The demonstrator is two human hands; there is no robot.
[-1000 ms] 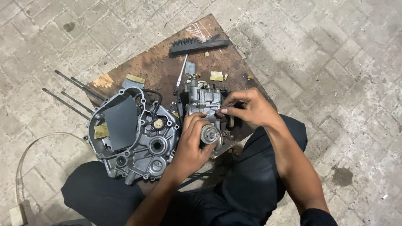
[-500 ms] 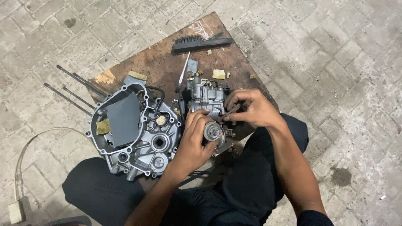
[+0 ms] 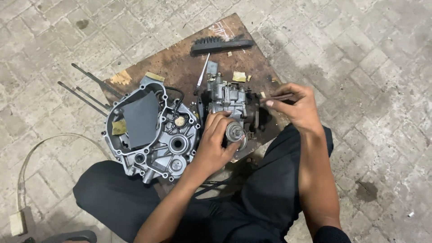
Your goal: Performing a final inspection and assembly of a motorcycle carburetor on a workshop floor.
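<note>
Down at the near edge, dark trousers [image 3: 270,189] and two bare forearms reaching up over the lap. Left hand [image 3: 215,139] curled around the near side of the carburettor [image 3: 227,101], fingers wrapped by its round metal cap [image 3: 235,132], holding the body steady on the board [image 3: 180,63]. Right hand [image 3: 298,108] just off the carburettor's right side, thumb and fingers pinched together on a thin dark rod [image 3: 276,97], whose tip points left toward the carburettor; whether the tip touches it I cannot tell.

Left of that, touching the same wooden worktop, lies the grey engine case [image 3: 153,130], open side up, a dark sheet [image 3: 140,118] resting in its hollow and a yellowish scrap [image 3: 119,127] on its left rim. Long studs [image 3: 85,94] stick out from it over the brick floor [image 3: 369,54].

Farther up the board: a screwdriver [image 3: 202,76] angled beside the carburettor, small yellow scraps [image 3: 239,76], and at the far edge a black brush [image 3: 222,45] lying crosswise. A pale strap [image 3: 27,166] curves on the floor far left.
</note>
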